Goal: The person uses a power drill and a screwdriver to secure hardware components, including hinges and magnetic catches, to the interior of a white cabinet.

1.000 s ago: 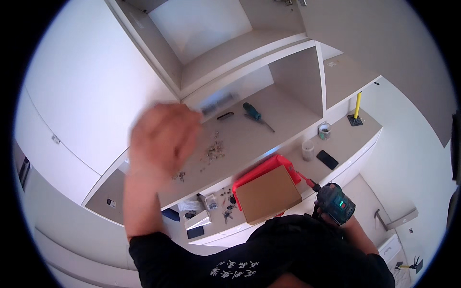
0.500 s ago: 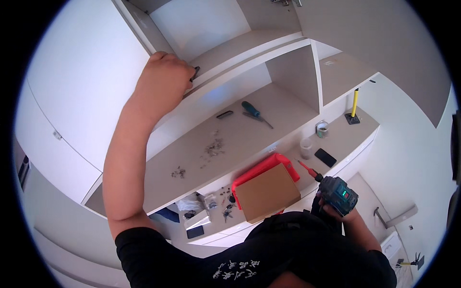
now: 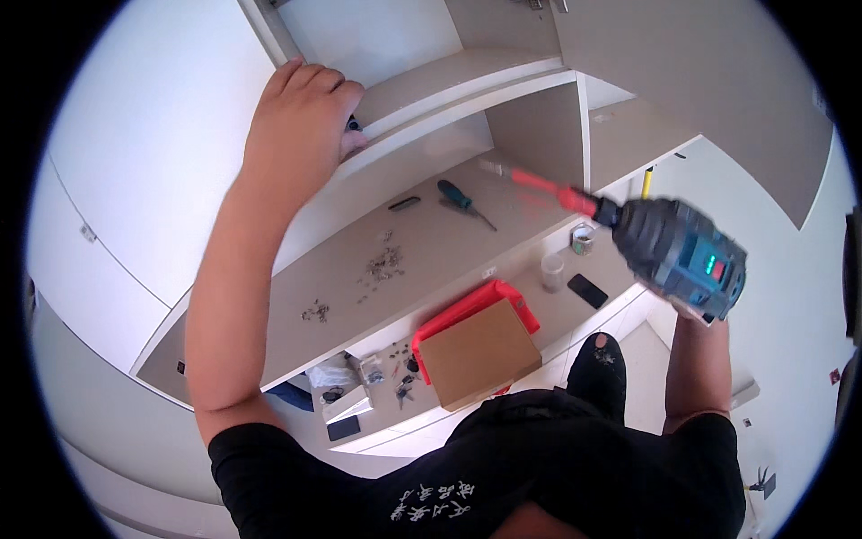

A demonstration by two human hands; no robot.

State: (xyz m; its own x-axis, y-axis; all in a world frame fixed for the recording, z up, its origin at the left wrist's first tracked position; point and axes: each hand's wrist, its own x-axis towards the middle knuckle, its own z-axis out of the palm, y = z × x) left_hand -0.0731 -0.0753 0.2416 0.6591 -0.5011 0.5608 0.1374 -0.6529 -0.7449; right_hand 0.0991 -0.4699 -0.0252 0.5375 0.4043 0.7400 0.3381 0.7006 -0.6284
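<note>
My left hand [image 3: 310, 112] is closed at the edge of the upper cabinet, its fingers bent over the white door [image 3: 162, 135]. Between its thumb and fingers shows a small dark piece [image 3: 353, 124], mostly hidden by the hand. My right hand [image 3: 696, 310], largely behind the tool, is wrapped round a blue and black cordless screwdriver [image 3: 678, 251]. A long red bit [image 3: 548, 184], smeared by motion, points left toward the cabinet opening. On the shelf below lie a teal-handled screwdriver [image 3: 455, 194] and a short dark bar [image 3: 404, 204].
Small screws or bits of hardware [image 3: 382, 265] are scattered over the shelf [image 3: 296, 283]. Lower down are a brown cardboard box [image 3: 480, 355] on a red case [image 3: 503, 289], a jar [image 3: 552, 272], a tin [image 3: 583, 239] and a phone [image 3: 588, 291]. A large grey panel [image 3: 718, 81] hangs at right.
My right hand has lifted the cordless screwdriver up from beside my body, its bit now nearer the cabinet. My left hand has shifted slightly upward at the door edge.
</note>
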